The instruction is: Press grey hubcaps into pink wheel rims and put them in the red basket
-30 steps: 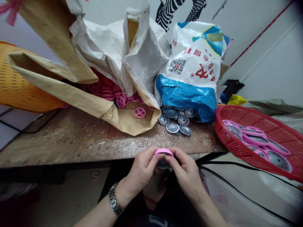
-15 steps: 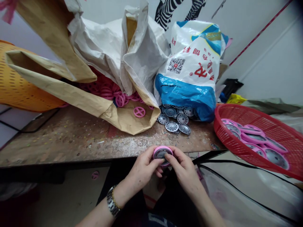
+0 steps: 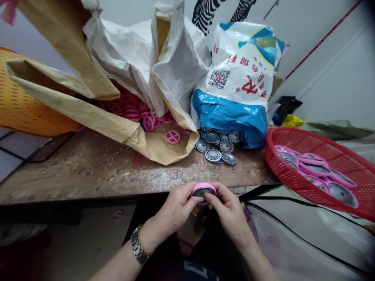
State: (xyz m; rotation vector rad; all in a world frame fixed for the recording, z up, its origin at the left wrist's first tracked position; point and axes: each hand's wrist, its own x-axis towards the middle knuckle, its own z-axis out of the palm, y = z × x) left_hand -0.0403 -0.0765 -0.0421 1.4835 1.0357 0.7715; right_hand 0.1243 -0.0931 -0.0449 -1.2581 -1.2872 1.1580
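Between both hands, just off the table's front edge, is a toy wheel (image 3: 204,189) with a pink rim and a grey disc face. My left hand (image 3: 179,205) closes on its left side, thumb on the lower face. On the opposite side my right hand (image 3: 225,205) grips it, with its thumb pressed on the disc. Several loose grey discs (image 3: 213,155) lie on the table beyond, at the mouth of a blue and white sack (image 3: 231,113). Pink spoked rings (image 3: 172,137) lie in an opened paper sack (image 3: 158,150).
A red basket (image 3: 272,156) at the right holds several pink-rimmed wheels (image 3: 315,171). An orange basket (image 3: 26,97) stands at the far left. The worn wooden table (image 3: 88,168) ends just before my hands. One pink ring (image 3: 118,215) lies on the floor.
The wheel has tipped in my hands, so more of its pink rim shows and less of its disc face. Both hands keep their grip.
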